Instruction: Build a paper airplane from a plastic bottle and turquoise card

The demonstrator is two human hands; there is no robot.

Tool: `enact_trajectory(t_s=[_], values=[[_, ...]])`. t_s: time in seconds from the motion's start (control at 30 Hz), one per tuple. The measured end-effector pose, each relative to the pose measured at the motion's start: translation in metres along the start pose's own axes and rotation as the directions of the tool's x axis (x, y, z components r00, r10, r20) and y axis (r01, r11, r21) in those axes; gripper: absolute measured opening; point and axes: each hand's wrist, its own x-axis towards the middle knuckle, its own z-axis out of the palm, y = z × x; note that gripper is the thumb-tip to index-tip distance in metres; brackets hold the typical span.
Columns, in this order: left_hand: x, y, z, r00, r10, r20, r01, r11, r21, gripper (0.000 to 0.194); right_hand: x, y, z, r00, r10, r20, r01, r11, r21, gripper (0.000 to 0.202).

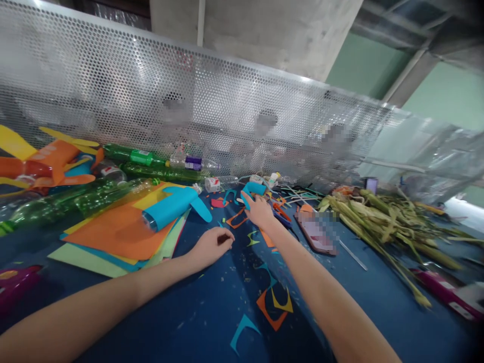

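My left hand (212, 247) rests on the blue table with its fingers curled in, and nothing shows in them. Stretched farther forward, my right hand (260, 210) has its fingers around a small blue paper piece (245, 200); the fingertips are partly hidden. Just behind it lies a curled blue paper (256, 188). To the left of my left hand, a bottle wrapped in blue paper (170, 207), with fin-like flaps, lies on a stack of coloured paper (109, 234). Orange-handled scissors (282, 214) lie beside my right wrist.
Cut paper scraps (272, 310) are scattered in front. A phone (315, 233) and dry husks (378, 222) lie to the right. Green bottles (83, 204) and an orange-and-yellow paper craft (53, 159) stand left. A perforated metal screen (234, 96) runs behind, with people beyond it.
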Motion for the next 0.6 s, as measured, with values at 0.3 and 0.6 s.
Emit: enact_trajectory(t_s=[0.3, 0.6], values=[[-0.025, 0.02, 0.011, 0.635, 0.68, 0.366, -0.756, 0.45, 0.476, 0.03, -0.032, -0.082, -0.045, 0.835, -0.532, -0.141, 0.549, 0.792, 0.267, 0.026], [-0.031, 0.029, 0.009, 0.214, 0.794, 0.569, -0.973, 0.227, 0.048, 0.037, -0.047, -0.165, -0.034, 0.516, -0.83, -0.211, 0.781, 0.355, 0.513, 0.038]])
